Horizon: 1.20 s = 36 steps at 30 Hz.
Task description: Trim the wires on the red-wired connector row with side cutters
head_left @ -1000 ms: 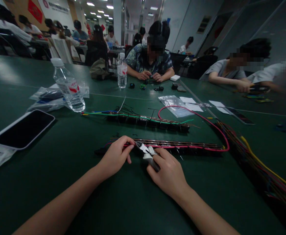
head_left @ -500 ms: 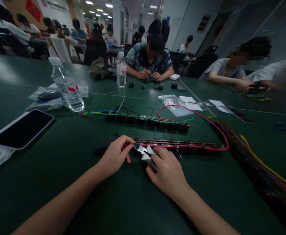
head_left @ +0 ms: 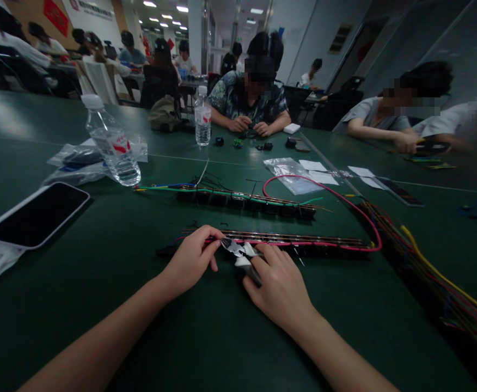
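Gripping small side cutters (head_left: 242, 256) w/ grey handles, the right hand (head_left: 281, 288) sits at centre frame, fingers closed round the handles, the tip pointing left toward the left hand (head_left: 191, 262). That hand's fingers (head_left: 212, 239) pinch shut on the left end of the near terminal strip (head_left: 287, 240), which runs across mid-frame w/ a red wire (head_left: 344, 202) looping back along it. Vs a sec ago the cutter nose has crept a bit further left and up, closer to the pinching fingertips, and the handles look squeezed tighter; hands otherwise barely shifted, so the snipping at that strip end reads as ongoing. A second strip w/ green wire (head_left: 238, 197) lies just beyond; water bottle (head_left: 114, 144) and phone (head_left: 38, 213) at left, loose wire bundle (head_left: 434, 261) at right.
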### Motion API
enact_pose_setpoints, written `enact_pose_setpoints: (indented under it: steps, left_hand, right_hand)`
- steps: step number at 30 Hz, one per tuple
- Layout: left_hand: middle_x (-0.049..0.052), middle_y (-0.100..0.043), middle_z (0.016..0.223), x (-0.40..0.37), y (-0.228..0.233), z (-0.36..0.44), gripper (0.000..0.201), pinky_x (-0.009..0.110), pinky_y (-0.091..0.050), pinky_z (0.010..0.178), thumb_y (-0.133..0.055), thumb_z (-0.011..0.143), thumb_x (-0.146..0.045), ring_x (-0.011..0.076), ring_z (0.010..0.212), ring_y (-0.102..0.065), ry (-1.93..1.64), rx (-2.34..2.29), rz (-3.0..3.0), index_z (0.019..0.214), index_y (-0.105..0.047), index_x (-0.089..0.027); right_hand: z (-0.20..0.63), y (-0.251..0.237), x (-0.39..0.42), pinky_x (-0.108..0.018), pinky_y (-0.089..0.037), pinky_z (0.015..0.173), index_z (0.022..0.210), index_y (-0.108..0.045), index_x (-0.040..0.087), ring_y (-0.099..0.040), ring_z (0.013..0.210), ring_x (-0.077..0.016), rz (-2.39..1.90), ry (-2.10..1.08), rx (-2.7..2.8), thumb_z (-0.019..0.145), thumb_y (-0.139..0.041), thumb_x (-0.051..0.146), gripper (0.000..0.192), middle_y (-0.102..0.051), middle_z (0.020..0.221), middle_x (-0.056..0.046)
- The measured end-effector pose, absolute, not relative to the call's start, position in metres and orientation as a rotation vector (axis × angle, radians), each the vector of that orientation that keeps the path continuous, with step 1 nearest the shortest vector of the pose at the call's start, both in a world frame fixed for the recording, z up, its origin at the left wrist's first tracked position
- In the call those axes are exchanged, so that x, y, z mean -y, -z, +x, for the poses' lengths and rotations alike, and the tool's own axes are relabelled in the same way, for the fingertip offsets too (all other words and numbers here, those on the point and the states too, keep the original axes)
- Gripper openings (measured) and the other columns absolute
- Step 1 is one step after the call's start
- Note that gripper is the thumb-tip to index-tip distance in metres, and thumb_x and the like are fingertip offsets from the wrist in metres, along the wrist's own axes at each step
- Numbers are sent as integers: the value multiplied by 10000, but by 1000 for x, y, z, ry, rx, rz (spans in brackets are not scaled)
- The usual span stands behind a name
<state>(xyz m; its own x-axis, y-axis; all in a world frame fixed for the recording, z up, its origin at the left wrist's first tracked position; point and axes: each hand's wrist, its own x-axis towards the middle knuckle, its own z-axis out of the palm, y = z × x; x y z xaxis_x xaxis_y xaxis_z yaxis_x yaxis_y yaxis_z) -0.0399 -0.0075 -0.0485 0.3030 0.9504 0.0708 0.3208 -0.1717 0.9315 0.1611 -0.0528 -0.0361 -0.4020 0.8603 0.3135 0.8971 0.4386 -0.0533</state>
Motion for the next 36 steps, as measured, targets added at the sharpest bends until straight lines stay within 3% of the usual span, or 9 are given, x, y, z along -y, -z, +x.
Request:
enact_pose_setpoints:
  steps: [12,36]
  left_hand:
    - [15,-649,879,7,50,-40,140,263,-499,564,-462,926,-240,108,505,-631,-894,-1170,1689,996,-566,-177]
    - [1,-639,834,8,49,-40,155,264,-493,565,-462,932,-246,116,517,-635,-869,-1181,1686,1024,-564,-176]
  right_hand:
    - [162,37,53,-432,-459,820,802,-652,168,-568,985,-295,-1507,188,2409,766,-631,205,55,-627,1082,-145]
    - [163,38,50,-410,-458,814,785,-655,165,-566,1001,-285,-1480,191,2425,762,-648,179,27,-640,1091,-128]
